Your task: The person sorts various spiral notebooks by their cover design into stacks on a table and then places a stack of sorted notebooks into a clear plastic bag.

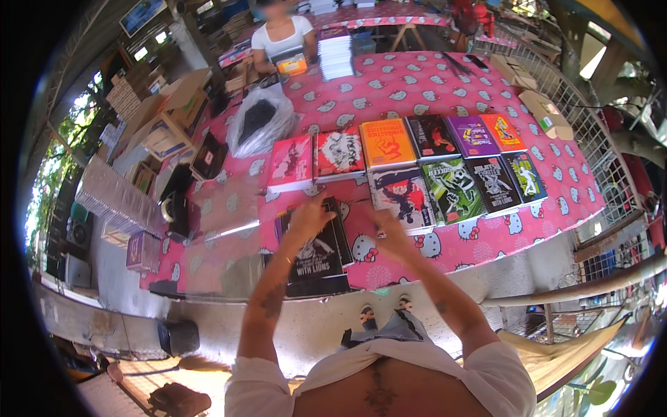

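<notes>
My left hand lies over the far end of a loose pile of black-covered books at the table's near edge, fingers apart and somewhat blurred. To its right, my right hand hovers at the near left corner of a stack of white books with a red and black figure. Its fingers are smeared by motion, so I cannot tell whether they touch that stack. Beyond my hands stand book stacks in two rows, among them pink books, orange books and green books.
A pink patterned cloth covers the table. Farther back are a clear plastic bag with something dark inside and a tall stack of books. Across the table, a person holds an orange book. Cardboard boxes stand at the left.
</notes>
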A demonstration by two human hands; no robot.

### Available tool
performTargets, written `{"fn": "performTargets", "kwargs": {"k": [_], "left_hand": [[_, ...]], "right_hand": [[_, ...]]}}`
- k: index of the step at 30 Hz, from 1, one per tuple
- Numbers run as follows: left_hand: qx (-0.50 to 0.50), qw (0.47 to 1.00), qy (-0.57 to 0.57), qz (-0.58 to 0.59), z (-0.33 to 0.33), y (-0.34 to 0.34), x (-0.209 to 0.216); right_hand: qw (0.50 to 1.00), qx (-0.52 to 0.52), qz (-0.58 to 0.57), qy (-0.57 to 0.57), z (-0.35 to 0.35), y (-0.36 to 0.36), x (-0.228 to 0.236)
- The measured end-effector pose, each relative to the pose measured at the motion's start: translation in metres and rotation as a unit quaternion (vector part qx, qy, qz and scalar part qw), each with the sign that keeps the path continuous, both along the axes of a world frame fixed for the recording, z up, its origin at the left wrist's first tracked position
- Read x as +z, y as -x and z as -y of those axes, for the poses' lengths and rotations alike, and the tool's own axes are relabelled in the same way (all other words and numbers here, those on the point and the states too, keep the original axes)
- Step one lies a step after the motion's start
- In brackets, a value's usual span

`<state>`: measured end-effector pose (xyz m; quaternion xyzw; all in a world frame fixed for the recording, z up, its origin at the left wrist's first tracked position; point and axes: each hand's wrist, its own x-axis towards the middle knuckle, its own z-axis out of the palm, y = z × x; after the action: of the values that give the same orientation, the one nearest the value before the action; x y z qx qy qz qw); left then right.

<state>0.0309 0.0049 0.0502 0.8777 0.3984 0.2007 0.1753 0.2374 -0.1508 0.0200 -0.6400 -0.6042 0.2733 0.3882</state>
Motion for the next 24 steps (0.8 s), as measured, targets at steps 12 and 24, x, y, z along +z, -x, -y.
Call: {"fn": "performTargets", "kwargs": {"k": [12, 24], "left_hand": [[-0.152, 0.98, 0.071, 0.105, 0.093, -0.112, 0.044], [-0.024, 0.97, 0.211, 0.123, -0.002, 0.051, 0.157]], "right_hand": [[0.915, -0.281, 0.27, 0.105, 0.111, -0.193, 0.039], [0.928, 0.132, 0.225, -0.264, 0.029, 0.057, 0.042]]}}
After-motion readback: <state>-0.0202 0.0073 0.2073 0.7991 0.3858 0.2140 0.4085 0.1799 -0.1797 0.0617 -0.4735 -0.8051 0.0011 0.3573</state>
